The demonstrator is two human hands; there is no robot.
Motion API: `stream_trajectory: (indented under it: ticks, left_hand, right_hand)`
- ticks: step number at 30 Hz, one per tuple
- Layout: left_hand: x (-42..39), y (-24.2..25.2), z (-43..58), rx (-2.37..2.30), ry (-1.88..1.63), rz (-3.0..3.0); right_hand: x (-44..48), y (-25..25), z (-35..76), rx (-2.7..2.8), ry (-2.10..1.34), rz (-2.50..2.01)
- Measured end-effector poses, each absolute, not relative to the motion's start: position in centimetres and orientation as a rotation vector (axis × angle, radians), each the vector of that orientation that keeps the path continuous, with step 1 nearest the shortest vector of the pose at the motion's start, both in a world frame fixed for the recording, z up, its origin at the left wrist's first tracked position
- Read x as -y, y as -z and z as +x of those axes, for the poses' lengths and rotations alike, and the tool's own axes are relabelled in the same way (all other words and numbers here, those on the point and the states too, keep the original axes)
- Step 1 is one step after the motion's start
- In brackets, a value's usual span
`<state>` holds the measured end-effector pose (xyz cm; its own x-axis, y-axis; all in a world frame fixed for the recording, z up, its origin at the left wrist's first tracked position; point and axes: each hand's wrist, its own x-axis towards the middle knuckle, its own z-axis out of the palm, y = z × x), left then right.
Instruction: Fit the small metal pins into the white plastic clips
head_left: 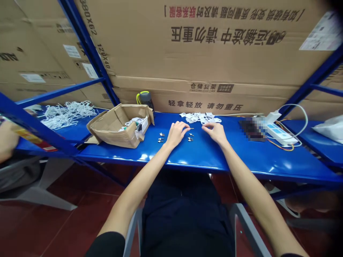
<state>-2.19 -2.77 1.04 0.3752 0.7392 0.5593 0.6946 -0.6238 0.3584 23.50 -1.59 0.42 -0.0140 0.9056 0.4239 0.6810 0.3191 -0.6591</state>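
Observation:
My left hand [176, 134] pinches a thin metal pin [191, 128], which points right, over the blue table [203, 157]. Across a small gap, my right hand [215, 132] has its thumb and fingertips pressed together; whatever they hold, if anything, is too small to make out. Several small metal parts [160, 139] lie to the left of my left hand. More small metal parts [190, 139] rest between my hands, nearer the front edge. Behind the hands is a loose pile of white plastic pieces [199, 117].
An open cardboard box [115, 137] with small parts stands left, a dark bottle [146, 99] behind it. At right lies a white power strip [281, 134] with cables. White strands [66, 113] and a person's arm [6, 141] are far left. Blue shelf posts flank the table.

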Motion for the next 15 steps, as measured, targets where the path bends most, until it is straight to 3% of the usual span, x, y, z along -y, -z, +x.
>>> stream_trajectory:
  ticks: [7,15]
  left_hand:
    - [3.0,-1.2,-2.0,-1.308,-1.07,2.582]
    - [2.8,-0.9,-2.0,-1.326,-1.081,2.583]
  right_hand:
    - [2.4,-0.1,20.6,1.536,-0.934,-1.081]
    - [2.8,-0.2,20.1,1.526,-0.988,-1.039]
